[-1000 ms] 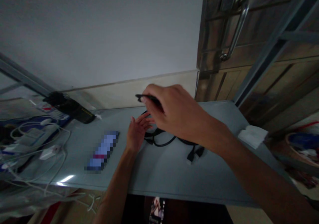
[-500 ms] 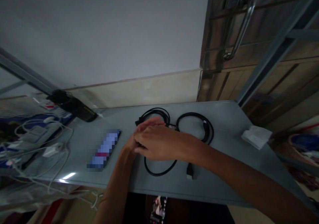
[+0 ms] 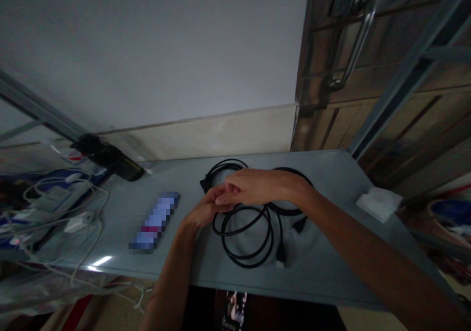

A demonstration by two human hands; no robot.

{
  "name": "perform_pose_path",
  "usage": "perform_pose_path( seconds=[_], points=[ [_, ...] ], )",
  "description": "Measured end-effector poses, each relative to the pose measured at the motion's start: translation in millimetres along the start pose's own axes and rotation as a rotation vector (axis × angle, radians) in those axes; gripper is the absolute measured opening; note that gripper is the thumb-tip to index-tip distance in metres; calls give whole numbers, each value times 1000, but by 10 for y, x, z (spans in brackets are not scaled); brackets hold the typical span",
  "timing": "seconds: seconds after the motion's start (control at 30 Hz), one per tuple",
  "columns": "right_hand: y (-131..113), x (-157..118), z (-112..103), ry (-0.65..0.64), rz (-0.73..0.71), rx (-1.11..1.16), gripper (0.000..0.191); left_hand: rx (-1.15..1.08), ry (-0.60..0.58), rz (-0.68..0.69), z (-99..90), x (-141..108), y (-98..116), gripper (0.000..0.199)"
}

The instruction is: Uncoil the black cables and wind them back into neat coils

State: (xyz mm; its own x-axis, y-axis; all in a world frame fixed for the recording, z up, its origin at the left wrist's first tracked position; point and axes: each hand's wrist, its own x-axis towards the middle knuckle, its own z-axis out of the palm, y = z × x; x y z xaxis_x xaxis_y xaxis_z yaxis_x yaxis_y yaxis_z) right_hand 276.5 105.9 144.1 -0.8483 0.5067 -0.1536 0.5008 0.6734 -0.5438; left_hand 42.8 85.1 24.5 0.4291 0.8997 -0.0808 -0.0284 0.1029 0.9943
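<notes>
My right hand [image 3: 253, 186] reaches in over a black cable [image 3: 247, 266], its fingers curled and meeting those of my left hand [image 3: 206, 208]. The left fingers are bent and partly hidden behind the right ones. I cannot make out what lies between the fingertips. Below the hands the cable lies in loose loops on the grey desk. Two plugs show on the right, one connector [image 3: 281, 256] pointing toward me and another connector [image 3: 299, 226] near my right forearm. Behind the hands, another coil of black cable [image 3: 226, 162] rests on the desk, with a dark connector at its left.
A phone [image 3: 154, 220] with a blurred screen lies left of my arm. Farther left are a black bottle-like object [image 3: 127, 166] and tangled white cords [image 3: 99, 213]. White folded paper [image 3: 379, 204] sits at the right. Another lit phone [image 3: 234, 309] is below the desk's front edge.
My right hand has shifted right and up, off the left wrist, so the fingers of both hands now meet. More cable loops show below them, and a second connector has appeared at the right.
</notes>
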Motion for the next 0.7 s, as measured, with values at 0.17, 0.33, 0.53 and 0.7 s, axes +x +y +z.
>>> perform_pose_path(
  seconds=[0.17, 0.33, 0.53, 0.7],
  points=[
    [151, -10, -11, -69, 280, -245, 55, -86, -102, 10, 7, 4, -13, 66],
    [-39, 106, -13, -250, 387, -255, 49, -105, -87, -12, 27, -5, 16, 61],
    [-24, 156, 43, -260, 417, -221, 44, -143, -36, -3, 34, -8, 21, 52],
    [19, -5, -53, -217, 384, -122, 39, -147, -32, 18, -18, -27, 32, 46]
  ],
)
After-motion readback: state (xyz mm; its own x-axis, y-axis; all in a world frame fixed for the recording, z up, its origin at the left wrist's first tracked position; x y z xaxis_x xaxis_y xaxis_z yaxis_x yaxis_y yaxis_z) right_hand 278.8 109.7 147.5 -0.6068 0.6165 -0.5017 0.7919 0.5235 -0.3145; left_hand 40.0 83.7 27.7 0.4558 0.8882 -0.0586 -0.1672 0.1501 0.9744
